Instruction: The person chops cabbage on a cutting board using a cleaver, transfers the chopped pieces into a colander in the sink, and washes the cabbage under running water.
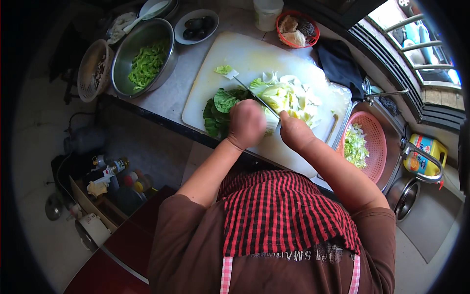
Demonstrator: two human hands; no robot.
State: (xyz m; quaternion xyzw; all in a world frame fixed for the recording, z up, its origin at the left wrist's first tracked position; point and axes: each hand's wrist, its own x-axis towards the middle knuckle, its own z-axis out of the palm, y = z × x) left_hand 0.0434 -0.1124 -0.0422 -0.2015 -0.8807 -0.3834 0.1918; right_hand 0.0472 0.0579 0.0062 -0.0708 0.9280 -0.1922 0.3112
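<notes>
On a white cutting board (pixel 245 54) lies a pile of pale chopped cabbage (pixel 289 95), with dark green leaves (pixel 220 105) beside it. My right hand (pixel 295 131) grips a knife (pixel 254 96) whose blade slants up and left across the cabbage. My left hand (pixel 246 123) is curled, knuckles up, on the vegetables at the board's near side, right next to the blade. A small cut leaf piece (pixel 224 70) lies apart, farther up the board.
A steel bowl (pixel 125 59) of shredded greens and a plastic basket (pixel 88 68) stand at the left. A plate of dark items (pixel 196 24), a white tub (pixel 267 12) and a red basket (pixel 296 29) line the back. A pink colander (pixel 374 142) of chopped vegetables sits in the sink by the faucet (pixel 421 159).
</notes>
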